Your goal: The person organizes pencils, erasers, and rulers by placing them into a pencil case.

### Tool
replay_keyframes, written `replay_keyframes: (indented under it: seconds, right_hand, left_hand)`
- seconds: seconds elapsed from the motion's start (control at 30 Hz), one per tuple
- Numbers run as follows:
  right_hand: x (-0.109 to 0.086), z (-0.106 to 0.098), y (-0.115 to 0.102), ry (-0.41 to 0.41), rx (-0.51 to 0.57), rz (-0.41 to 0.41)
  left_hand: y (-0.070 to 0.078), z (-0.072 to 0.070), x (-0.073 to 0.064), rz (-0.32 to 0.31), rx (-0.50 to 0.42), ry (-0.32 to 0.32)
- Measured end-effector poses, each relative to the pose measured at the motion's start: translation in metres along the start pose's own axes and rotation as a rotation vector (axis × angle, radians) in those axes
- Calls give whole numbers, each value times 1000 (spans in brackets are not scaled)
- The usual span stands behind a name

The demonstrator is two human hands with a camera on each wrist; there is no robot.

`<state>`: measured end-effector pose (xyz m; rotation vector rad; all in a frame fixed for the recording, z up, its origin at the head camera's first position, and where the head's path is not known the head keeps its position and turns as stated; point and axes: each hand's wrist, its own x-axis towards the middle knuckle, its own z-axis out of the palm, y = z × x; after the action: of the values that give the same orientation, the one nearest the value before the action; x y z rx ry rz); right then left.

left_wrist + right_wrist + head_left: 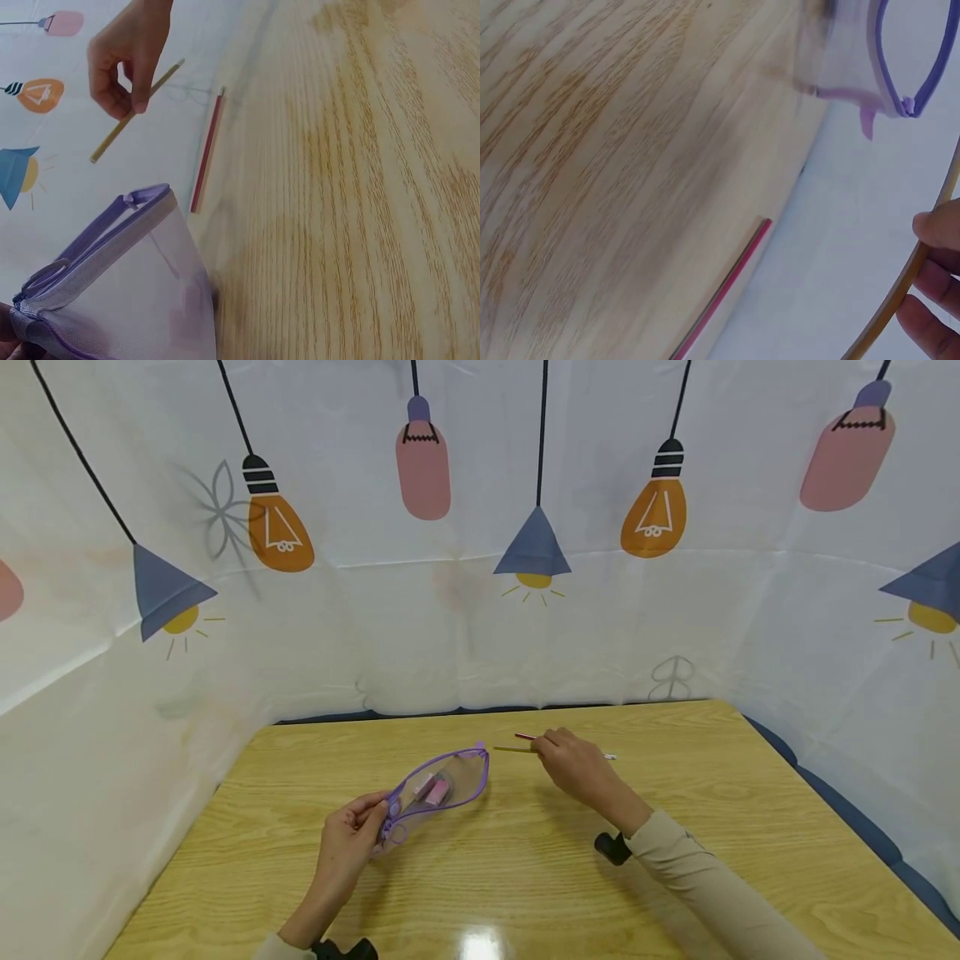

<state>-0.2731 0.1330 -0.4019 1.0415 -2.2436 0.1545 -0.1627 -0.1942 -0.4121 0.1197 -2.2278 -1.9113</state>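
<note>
My left hand (pixel 348 841) grips one end of a see-through purple-edged zip pouch (pixel 127 289), tilted with its mouth spread apart. Small pink blocks (pixel 437 792) show inside it. Between thumb and fingers, my right hand (pixel 576 767) pinches a yellow pencil (pixel 116 139), raised above the table to the right of the pouch mouth. In the head view, one end of the yellow pencil points toward the pouch. Beyond that hand, a red pencil (pixel 208 154) lies on the table; the right hand partly covers it in the head view.
The wooden table (pixel 525 877) reaches back to a white curtain (pixel 465 635) printed with hanging lamps. Dark material shows along the table's back and right edges. A black wrist camera (pixel 613 848) sits under the right wrist, another (pixel 347 950) at the left.
</note>
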Motion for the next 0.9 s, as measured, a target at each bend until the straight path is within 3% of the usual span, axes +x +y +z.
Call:
replay_keyframes:
  seconds: [0.5,0.9]
  right_hand:
    - [8,-7,-6,179,123,-155]
    - [10,-11,-13,209,196,-200]
  left_hand:
    - [2,1,2,-6,34,10]
    - [2,3,-1,-2,31,-10]
